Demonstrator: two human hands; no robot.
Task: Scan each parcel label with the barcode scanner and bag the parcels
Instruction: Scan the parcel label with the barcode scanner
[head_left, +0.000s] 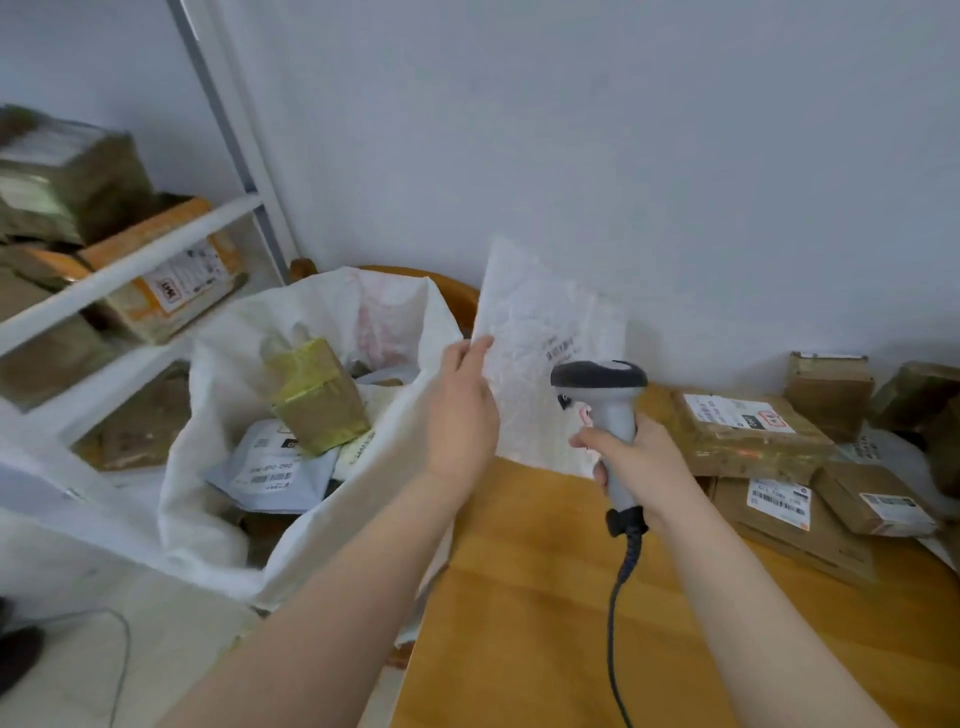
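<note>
At centre, the left hand (460, 410) holds a white mailer parcel (540, 322) upright by its left edge. The right hand (631, 452) grips the barcode scanner (602, 387) just in front of it. At 9 o'clock an open white sack (208, 415) holds parcels. At 3 o'clock brown boxes (748, 436) lie piled on the wooden worktop (519, 597).

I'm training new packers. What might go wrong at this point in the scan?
The left hand holds the crinkled white mailer by one edge, so its label may flex and misread. Labelled brown parcels lie close beside the scanner in the right hand; one might be read instead. The cable trails across the table and may snag.
</note>
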